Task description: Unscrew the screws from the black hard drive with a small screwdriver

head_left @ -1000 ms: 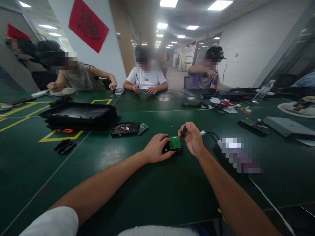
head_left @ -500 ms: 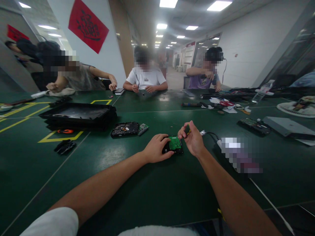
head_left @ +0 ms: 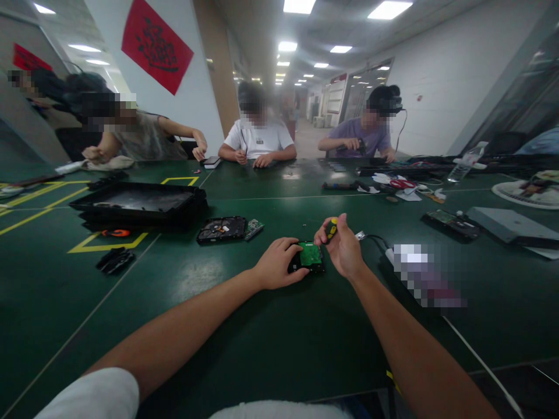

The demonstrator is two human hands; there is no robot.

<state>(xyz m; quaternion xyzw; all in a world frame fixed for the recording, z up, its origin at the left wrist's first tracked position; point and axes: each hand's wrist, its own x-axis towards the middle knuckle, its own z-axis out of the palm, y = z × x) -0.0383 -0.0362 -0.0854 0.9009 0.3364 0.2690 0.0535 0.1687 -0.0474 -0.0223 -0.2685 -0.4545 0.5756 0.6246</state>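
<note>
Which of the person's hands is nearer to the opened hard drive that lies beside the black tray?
Left. The left hand, holding the green-board drive, lies right of the opened hard drive; the right hand, gripping a screwdriver, is farther right.

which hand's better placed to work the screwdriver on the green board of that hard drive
Right, probably. The right hand pinches the yellow-and-black screwdriver just above the green circuit board of the hard drive; the left hand is clamped on its left side, steadying it on the table.
</note>
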